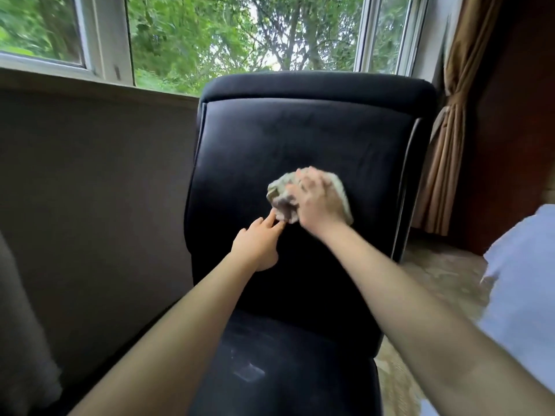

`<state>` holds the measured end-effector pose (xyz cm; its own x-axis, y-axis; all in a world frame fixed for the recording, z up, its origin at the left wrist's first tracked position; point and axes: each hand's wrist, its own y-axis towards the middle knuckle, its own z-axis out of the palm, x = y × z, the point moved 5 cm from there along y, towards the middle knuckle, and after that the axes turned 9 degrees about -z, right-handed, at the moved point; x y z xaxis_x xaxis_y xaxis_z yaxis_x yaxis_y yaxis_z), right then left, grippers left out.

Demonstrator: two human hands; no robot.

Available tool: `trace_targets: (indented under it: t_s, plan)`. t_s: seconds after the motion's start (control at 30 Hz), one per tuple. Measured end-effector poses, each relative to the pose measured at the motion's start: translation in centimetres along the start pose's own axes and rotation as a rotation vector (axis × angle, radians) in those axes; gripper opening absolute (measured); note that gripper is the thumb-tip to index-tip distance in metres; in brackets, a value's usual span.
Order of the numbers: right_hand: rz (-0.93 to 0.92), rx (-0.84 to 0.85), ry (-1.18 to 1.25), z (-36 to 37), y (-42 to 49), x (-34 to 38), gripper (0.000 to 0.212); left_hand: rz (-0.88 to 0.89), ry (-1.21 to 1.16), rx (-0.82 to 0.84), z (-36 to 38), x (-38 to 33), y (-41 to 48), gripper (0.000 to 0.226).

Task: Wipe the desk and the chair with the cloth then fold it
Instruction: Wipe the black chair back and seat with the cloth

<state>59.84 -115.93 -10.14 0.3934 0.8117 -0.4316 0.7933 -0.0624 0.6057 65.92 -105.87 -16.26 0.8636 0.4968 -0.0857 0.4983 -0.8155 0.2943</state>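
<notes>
A black padded chair (300,130) stands in front of a window (240,34) with green trees beyond the glass, its backrest facing the camera and its seat (285,370) at the bottom of the view. The cloth (280,195), a pale, crumpled wad, is pressed against the middle of the backrest, a little right of centre. The right hand (319,202) lies over it with the back of the hand towards the camera. Its fingers (303,178) are bent over the wad and grasp it, though they are blurred. Bunched folds stick out past the hand on the left, and a flatter edge shows on the right. The left hand (258,244) reaches up from below and to the left, fingers straight and released, holding nothing. Its fingertips (268,222) rest on the backrest just beside the lower left corner of the cloth, touching or very nearly touching it. Both forearms are bare. A pale sleeve (522,265) shows at the right edge. A tan curtain (450,145) hangs tied back to the right of the chair, patterned carpet (444,274) covers the floor beneath it, and a grey wall (90,175) runs below the window sill on the left.
</notes>
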Motion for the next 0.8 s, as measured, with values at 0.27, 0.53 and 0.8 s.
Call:
trace_targets:
  t_s: [0.27, 0.53, 0.8]
  plan:
    - [-0.557, 0.304, -0.211, 9.1, -9.8, 8.7, 0.039, -0.37, 0.128, 0.361, 6.4, 13.7, -7.7, 0.064]
    - [-0.304, -0.293, -0.202, -2.4, 1.0, 0.6, 0.03, -0.568, 0.101, 0.523, 7.6, 21.5, -10.4, 0.054]
    - [0.337, -0.139, -0.023, -5.4, 9.6, -2.1, 0.034, -0.427, -0.116, 0.453, 8.6, 15.6, -6.7, 0.052]
